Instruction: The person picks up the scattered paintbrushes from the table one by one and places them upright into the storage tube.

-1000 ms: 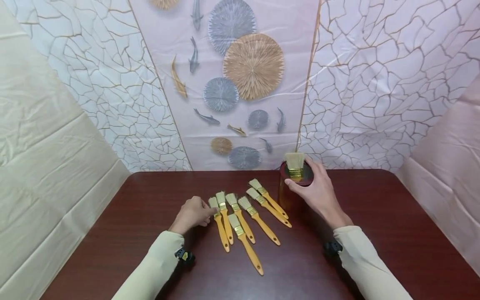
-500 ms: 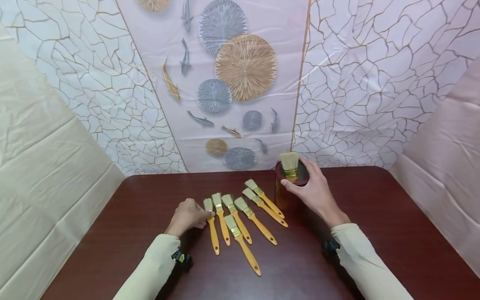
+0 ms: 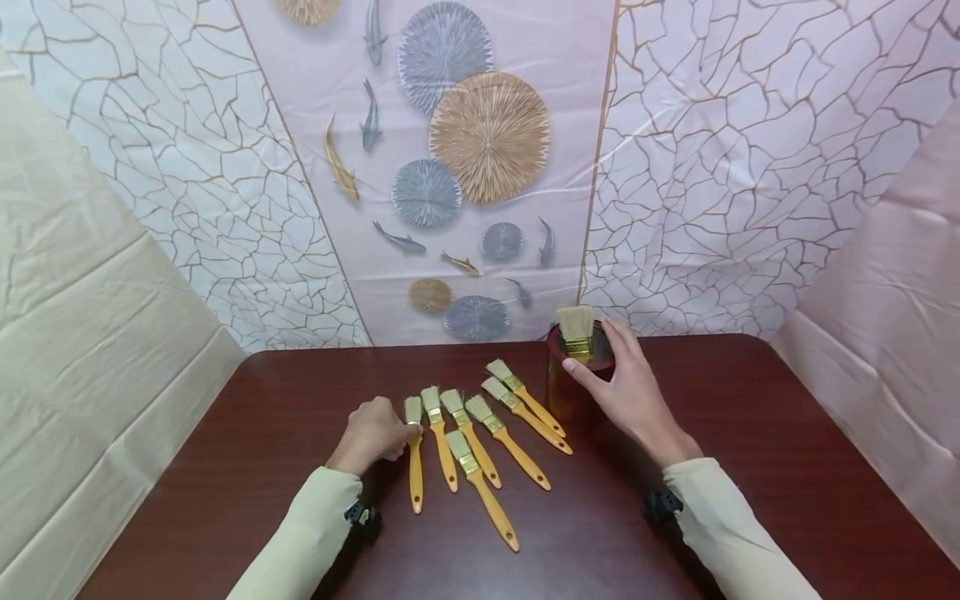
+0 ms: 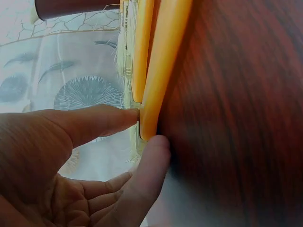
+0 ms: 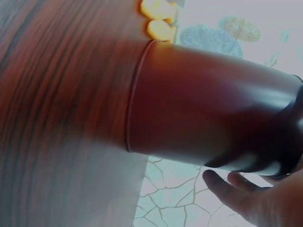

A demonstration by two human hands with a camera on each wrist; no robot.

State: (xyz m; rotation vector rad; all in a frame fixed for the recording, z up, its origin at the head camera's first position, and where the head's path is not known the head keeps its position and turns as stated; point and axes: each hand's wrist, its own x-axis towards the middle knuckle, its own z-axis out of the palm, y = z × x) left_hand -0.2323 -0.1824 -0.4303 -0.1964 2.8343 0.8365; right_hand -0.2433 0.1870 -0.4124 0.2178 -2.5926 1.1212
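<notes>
left hand: pinching the leftmost brush near its metal band
leftmost brush: i see it beside six other brushes on the table
right hand: clamped round the dark red pot, near its rim
pot: upright, one brush inside, bristles up

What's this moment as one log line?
left grip: pinching leftmost brush | right grip: around top of container | container: upright, one brush inside, bristles up | table: six other brushes lying

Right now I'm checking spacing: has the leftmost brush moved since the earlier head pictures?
Yes: against the table, the leftmost brush has swung its handle end left.
</notes>
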